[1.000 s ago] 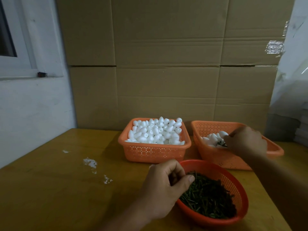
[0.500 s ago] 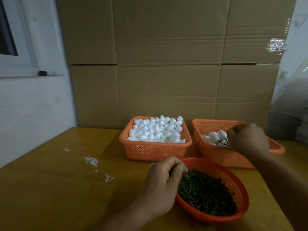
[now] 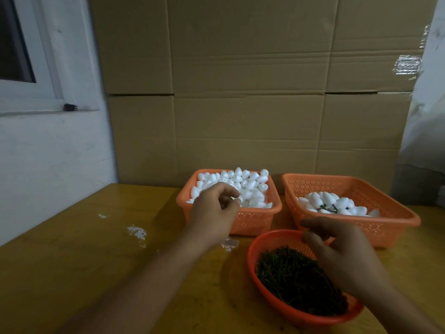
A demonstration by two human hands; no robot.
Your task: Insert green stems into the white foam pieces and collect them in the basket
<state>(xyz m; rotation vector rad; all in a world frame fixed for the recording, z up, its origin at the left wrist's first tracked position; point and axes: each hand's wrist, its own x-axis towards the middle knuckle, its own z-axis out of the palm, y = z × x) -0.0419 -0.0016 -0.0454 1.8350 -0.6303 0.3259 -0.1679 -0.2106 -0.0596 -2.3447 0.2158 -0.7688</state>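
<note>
An orange square basket (image 3: pixel 252 222) heaped with plain white foam pieces (image 3: pixel 250 184) stands at the back. To its right, a second orange basket (image 3: pixel 385 227) holds foam pieces with green stems (image 3: pixel 322 202). In front, a round red-orange basket (image 3: pixel 251 256) is full of loose green stems (image 3: pixel 289 273). My left hand (image 3: pixel 216 210) hovers over the front-left corner of the foam basket, fingers curled with the tips at the foam; what they pinch is hidden. My right hand (image 3: pixel 337 251) is above the far rim of the round basket, fingers spread and empty.
All three baskets sit on a yellow-brown wooden table (image 3: pixel 96 273) with white foam crumbs (image 3: pixel 137 231) left of centre. Stacked cardboard boxes (image 3: pixel 240 116) form a wall right behind the baskets. A white wall with a window frame (image 3: pixel 36 97) is at the left.
My left hand left the stem basket and moved up to the plain foam basket. My right hand pulled out of the right basket and came down over the stem basket, fingers spread.
</note>
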